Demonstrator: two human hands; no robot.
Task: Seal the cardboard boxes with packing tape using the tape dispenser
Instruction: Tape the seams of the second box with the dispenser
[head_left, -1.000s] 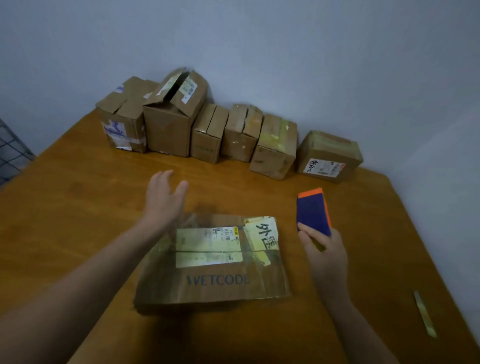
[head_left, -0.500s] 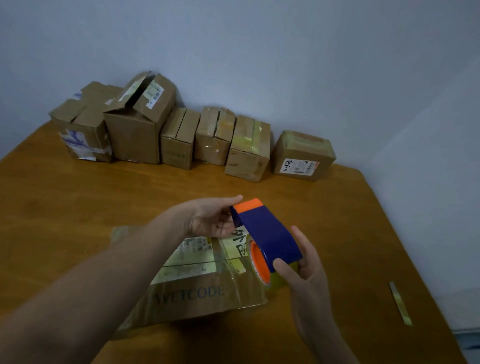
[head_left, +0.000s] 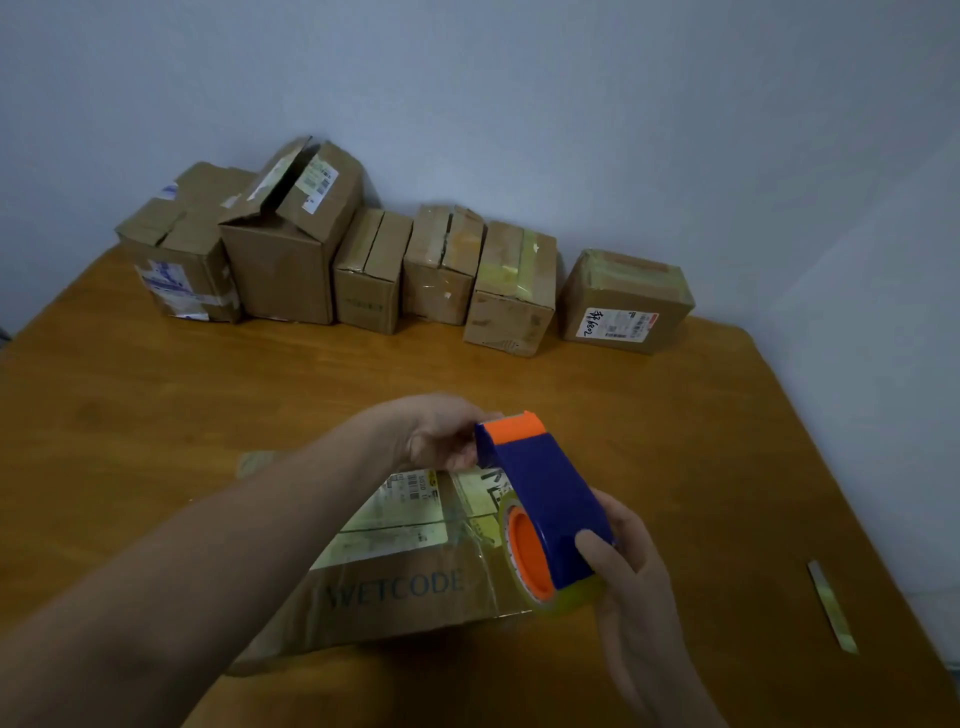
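Holding a blue plastic tape dispenser with an orange front lip and orange hub (head_left: 540, 483) above the worktop, both hands are clamping on it. The right hand (head_left: 631, 582) is wrapping round the rear, thumb lying on the smooth blue shell, fingers cupping under the glossy, yellowish-clear roll of packing tape (head_left: 574, 597). The left hand (head_left: 441, 441) is gripping the front end, fingers curled beside the orange lip; whether a tape end is sitting between them, cannot tell.

The tape dispenser is hanging just over the right part of a flat, low brown cardboard box printed "WETCODE" (head_left: 405, 597). This box is lying on the smooth orange-brown wooden worktop (head_left: 156, 415), flaps shut, its top carrying pale yellow-green labels under shiny film.

A row of six brown cardboard boxes (head_left: 441, 265) is standing along the far edge, against the pale blue-grey wall (head_left: 519, 104). The tall second box from the left (head_left: 285, 260) is showing its flaps lifted; contents hidden. The two rightmost are wearing yellowish tape across their tops.

A narrow pale strip of tape (head_left: 831, 605) is lying on the worktop, well to the right.
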